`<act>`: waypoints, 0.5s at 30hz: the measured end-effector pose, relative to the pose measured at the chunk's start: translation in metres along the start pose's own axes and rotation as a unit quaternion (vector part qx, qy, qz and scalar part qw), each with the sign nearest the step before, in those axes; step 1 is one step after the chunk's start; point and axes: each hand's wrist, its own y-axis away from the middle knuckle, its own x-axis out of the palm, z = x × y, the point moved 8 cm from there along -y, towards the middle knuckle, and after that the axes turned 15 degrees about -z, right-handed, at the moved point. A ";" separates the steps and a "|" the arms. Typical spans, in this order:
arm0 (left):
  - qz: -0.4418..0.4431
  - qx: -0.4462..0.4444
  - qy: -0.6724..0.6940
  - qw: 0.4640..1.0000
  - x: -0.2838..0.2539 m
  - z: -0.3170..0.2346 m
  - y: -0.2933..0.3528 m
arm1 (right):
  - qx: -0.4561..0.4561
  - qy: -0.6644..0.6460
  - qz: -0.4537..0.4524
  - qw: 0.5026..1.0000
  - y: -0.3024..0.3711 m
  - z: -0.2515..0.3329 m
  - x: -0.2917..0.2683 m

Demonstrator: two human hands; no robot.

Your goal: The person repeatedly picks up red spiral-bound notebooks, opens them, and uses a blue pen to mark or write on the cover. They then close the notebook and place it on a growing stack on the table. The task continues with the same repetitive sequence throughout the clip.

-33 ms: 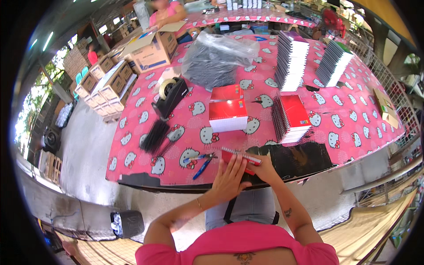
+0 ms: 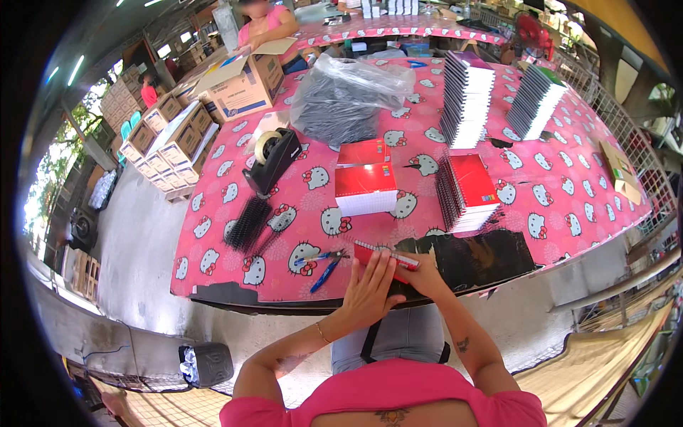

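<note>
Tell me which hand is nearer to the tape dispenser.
Left. The left hand lies on the red notebook, below and right of the tape dispenser in the picture; the right hand is farther right, at the same notebook.

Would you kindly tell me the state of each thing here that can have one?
Red notebook, under the hands; open or shut unclear.
Left hand, fingers extended over the notebook.
Right hand, closed at the notebook's right end.
Cardboard box, open at the top.
Tape dispenser, loaded with a roll.
Clear plastic bag, crumpled, something dark inside.
Wire-bound red notebooks, stacked.
Purple-topped notebooks, stacked.
Green-topped notebooks, stacked.
Red fan, running or off unclear.
</note>
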 end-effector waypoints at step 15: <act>0.038 0.052 0.006 0.998 -0.010 0.034 -0.066 | -0.053 0.037 0.039 0.997 -0.021 0.004 0.005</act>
